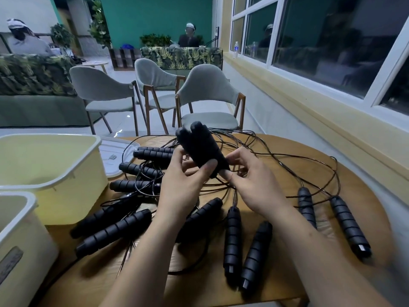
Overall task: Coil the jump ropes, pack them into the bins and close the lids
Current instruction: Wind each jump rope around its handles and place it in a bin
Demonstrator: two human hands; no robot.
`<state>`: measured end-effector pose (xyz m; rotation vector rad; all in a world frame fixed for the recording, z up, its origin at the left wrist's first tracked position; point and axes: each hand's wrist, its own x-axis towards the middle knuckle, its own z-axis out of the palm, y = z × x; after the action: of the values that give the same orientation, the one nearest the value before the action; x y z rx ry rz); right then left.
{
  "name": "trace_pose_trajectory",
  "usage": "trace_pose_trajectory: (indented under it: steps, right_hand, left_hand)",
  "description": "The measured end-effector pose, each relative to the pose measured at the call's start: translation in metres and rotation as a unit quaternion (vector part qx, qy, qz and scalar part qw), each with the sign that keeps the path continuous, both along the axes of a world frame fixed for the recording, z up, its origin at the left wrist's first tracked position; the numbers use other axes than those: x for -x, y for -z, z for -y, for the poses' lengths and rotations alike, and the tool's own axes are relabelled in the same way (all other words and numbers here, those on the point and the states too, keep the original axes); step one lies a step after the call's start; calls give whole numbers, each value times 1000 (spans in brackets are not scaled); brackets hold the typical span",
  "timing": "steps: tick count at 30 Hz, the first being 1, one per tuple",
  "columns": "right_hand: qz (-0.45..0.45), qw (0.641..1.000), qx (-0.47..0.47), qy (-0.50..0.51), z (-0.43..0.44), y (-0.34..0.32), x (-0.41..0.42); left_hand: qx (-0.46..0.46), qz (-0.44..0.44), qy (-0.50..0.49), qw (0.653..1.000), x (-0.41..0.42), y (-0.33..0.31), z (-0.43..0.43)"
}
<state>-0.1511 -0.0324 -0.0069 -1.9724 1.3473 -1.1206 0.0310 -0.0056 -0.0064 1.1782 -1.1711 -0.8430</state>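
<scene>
Left hand (pixel 183 185) and right hand (pixel 252 185) are clasping two black ribbed foam handles (pixel 199 149) together, starting coiling; winding the loose thin dark cord (pixel 287 155) likely comes next.

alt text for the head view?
Left hand and right hand grip bundled black foam jump-rope handles above a round wooden table strewn with more black handles and tangled thin cords; two open cream plastic bins stand left.

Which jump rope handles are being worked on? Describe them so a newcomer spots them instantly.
Over the middle of the round wooden table, the left hand grips two black handles pressed side by side, and the right hand pinches their lower end. That pair is raised off the table with its tips pointing up and away, while the other handles all lie flat on the wood.
</scene>
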Motion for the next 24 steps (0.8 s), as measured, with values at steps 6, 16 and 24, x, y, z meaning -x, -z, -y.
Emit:
trace_pose_trajectory:
  steps: [6, 16, 24]
  right_hand:
    - [11, 999, 36, 23, -9, -4, 7]
    - [322, 912, -245, -67, -32, -22, 26]
    - [291, 888, -341, -107, -47, -19, 60]
  left_hand:
    - [94, 95, -7, 991, 8, 1, -3]
    - [282, 348, -26, 894, 29, 13, -14]
    - [303, 411, 32, 859, 60, 33, -28]
